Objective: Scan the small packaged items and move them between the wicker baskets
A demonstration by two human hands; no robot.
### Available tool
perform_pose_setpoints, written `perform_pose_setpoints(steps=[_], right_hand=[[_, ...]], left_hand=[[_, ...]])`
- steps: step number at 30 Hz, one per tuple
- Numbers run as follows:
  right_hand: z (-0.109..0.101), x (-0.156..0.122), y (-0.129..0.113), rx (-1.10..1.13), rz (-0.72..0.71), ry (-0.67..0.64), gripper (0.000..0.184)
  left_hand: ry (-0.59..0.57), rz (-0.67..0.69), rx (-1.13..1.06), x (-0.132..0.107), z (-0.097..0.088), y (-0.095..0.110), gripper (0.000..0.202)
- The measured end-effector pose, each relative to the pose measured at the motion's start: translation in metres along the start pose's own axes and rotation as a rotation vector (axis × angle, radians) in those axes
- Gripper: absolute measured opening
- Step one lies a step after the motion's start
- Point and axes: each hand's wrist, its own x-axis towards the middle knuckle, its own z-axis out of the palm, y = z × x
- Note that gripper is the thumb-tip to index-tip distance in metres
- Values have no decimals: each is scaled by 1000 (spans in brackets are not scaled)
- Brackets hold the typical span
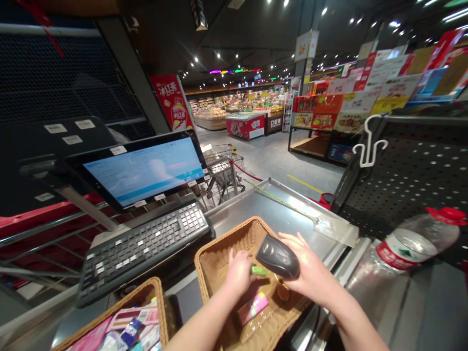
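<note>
My right hand [305,265] is wrapped round a black barcode scanner [278,256], held over the right part of a brown woven basket [206,265]. Inside that basket, my left hand [239,273] has its fingers closed at a small bright green item [259,270], whose kind I cannot make out. The scanner's head points toward the left hand, close above the green item. Below them a pink packet [253,308] lies on the basket floor. An amber round object [282,291] sits beneath the right hand, partly covered by it.
Left of the basket stand a keyboard [146,248] and a monitor [146,168]. A second woven basket [163,312] with several small packets is at the lower left. A large plastic bottle [417,243] with a red cap stands at right, near a white hook [369,144] on a perforated panel.
</note>
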Motion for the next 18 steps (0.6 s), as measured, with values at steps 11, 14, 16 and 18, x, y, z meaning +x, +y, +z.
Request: perform_pose_setpoints(steps=[11, 14, 16, 18], right_hand=[[6, 2, -4, -60, 5, 106, 58], [8, 3, -13, -54, -8, 105, 59], [9, 3, -17, -48, -10, 105, 57], [10, 4, -22, -48, -13, 97, 55]], left_hand=[[429, 120, -131, -32, -79, -24, 11], [388, 111, -81, -31, -75, -22, 10], [272, 106, -15, -25, -63, -19, 17], [115, 108, 28, -15, -45, -12, 27]])
